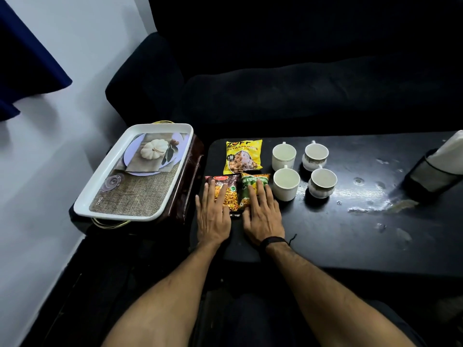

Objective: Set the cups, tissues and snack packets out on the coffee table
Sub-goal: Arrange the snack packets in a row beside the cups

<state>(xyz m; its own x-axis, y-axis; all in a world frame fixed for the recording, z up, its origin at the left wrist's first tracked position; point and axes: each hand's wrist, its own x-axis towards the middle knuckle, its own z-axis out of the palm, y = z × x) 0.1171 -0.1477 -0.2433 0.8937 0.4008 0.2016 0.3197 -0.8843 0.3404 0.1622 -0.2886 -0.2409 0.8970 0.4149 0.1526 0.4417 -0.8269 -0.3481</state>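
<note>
On the black coffee table (325,229) lie three snack packets: a yellow packet (243,155) at the back, a dark red mixture packet (226,190) and a green packet (253,189) side by side in front of it. My left hand (213,216) lies flat on the red packet, fingers spread. My right hand (261,216) lies flat on the green one. To the right stand several white cups in two rows, such as the plain cup (286,187) and the patterned cup (322,182). A dark tissue holder (431,174) with white tissues (448,151) stands at the far right.
A white tray (100,194) with a printed pumpkin picture rests on a dark stool left of the table, nothing on it. A dark sofa (288,83) runs behind the table. The table's right half has scuffed, pale marks (370,204).
</note>
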